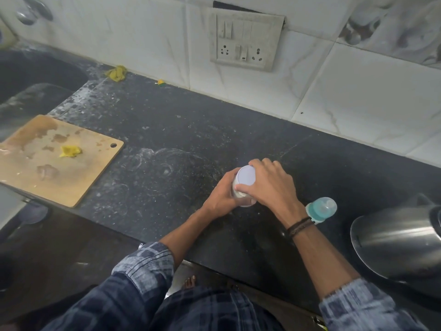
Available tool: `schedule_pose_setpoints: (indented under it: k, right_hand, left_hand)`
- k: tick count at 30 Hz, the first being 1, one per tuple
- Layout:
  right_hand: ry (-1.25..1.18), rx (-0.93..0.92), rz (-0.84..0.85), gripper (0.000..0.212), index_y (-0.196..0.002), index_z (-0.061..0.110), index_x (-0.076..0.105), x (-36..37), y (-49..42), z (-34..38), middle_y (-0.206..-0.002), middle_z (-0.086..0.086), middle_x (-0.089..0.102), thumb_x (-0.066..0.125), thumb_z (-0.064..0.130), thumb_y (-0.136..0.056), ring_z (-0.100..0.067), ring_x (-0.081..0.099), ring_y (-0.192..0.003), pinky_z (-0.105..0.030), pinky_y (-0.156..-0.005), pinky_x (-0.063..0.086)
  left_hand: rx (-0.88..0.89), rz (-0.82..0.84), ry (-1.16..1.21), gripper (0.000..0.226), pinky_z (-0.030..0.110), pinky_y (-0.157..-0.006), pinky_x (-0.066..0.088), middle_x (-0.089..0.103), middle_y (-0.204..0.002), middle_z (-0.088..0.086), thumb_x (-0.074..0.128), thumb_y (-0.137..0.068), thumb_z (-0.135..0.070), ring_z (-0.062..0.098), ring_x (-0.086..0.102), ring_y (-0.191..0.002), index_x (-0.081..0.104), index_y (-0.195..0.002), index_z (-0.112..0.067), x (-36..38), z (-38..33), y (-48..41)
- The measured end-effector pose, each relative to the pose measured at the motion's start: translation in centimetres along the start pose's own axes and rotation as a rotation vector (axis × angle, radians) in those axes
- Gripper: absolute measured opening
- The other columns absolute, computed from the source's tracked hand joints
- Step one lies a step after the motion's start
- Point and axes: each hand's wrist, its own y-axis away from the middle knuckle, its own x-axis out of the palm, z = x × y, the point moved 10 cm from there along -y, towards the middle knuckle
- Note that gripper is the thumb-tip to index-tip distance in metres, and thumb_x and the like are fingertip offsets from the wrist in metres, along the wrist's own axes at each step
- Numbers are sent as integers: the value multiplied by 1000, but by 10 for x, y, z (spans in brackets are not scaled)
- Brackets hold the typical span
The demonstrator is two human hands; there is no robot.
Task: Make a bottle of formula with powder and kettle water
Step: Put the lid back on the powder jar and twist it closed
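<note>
At the centre right of the frame, on the black speckled stone countertop (pixel 179 130), stands the small white plastic powder jar (pixel 240 195). The left hand (pixel 222 197) is wrapped round its body, and the right hand (pixel 269 185) is curled over its pale flat round lid (pixel 247 176), fingertips on the rim. The step looks like twisting that lid, though the grip alone does not show whether it is coming off or going on. To do it well, the lower hand should pin the jar upright against the counter. The upper hand should turn only the lid, squarely and without tilting, so that no powder spills. The clear baby bottle with a teal collar and cap (pixel 322 207) sits just behind the right wrist, near enough to be knocked by an elbow swing. The brushed steel kettle (pixel 396 237) stands at the right edge of the frame. By count there is one jar, one bottle, one kettle and one wooden chopping board (pixel 47 163), at the left. There are three yellow bits: a scrap (pixel 70 151) on the board, a crumpled rag (pixel 116 73) by the wall at upper left, and a small piece (pixel 161 82) beside it. One grimy switch plate (pixel 243 41) with two sockets is on the tiles.
</note>
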Motion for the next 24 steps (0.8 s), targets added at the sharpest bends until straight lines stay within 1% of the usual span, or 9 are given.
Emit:
schedule_pose_setpoints:
  k: [2,5,7,9,12,16,18,21,24]
  right_hand:
    - [20,25,-4,78,-139,23,48,-1,0,0,-133,-5,56,65,72,-81,-26,53,-122,-40,-87,52]
    - [38,44,-7,81,-135,20,51,-1,1,0,-129,-7,60,63,77,-79,-28,56,-119,-40,-83,51]
    - [48,44,-3,82,-135,19,51,-2,2,2,-128,-8,60,65,76,-78,-29,57,-118,-40,-83,51]
    - [38,29,25,83,-141,20,48,-1,3,5,-133,-7,57,71,70,-78,-30,55,-121,-42,-87,51]
    - [-6,13,49,75,-145,28,47,0,4,7,-133,-5,56,75,58,-82,-30,57,-119,-42,-88,51]
    - [-38,66,37,70,-143,26,48,0,5,5,-132,-8,55,71,56,-85,-31,59,-117,-41,-89,52]
    - [-33,97,27,73,-141,21,48,0,5,4,-132,-12,55,70,61,-84,-32,59,-118,-41,-89,52]
    - [-35,142,-3,78,-139,15,48,0,4,4,-131,-16,56,66,67,-84,-34,60,-116,-41,-89,53]
    - [-25,192,-28,81,-136,11,47,-3,4,2,-129,-17,58,62,72,-84,-35,62,-114,-40,-87,53]
  left_hand:
    - [-10,-5,-15,85,28,-104,44,47,-132,-20,88,-71,-23,1,50,-121,38,-137,-42,-1,1,0]
    - [-5,-7,-34,81,29,-104,45,48,-127,-33,87,-69,-25,-8,49,-120,39,-127,-58,-2,3,-1]
    - [-8,-2,-39,82,33,-106,46,51,-130,-29,86,-67,-31,-1,51,-123,40,-129,-59,-1,3,-1]
    - [-10,4,-55,86,39,-107,46,50,-136,-17,86,-66,-37,8,51,-125,40,-138,-46,0,4,-2]
    - [-11,17,-61,86,29,-102,46,50,-135,-14,86,-67,-37,4,52,-122,37,-138,-41,1,4,-3]
    - [6,21,-75,75,6,-88,41,50,-126,-23,84,-71,-29,-17,50,-113,38,-128,-46,0,-2,-2]
    - [17,15,-80,74,9,-91,42,52,-127,-20,84,-72,-25,-13,51,-115,39,-125,-50,-1,-3,-2]
    - [33,18,-78,79,24,-99,46,52,-133,-14,87,-73,-22,-2,52,-121,39,-125,-57,0,-2,-2]
    - [34,19,-85,79,11,-91,44,54,-125,-22,87,-76,-10,-10,54,-113,41,-121,-55,-1,1,-4]
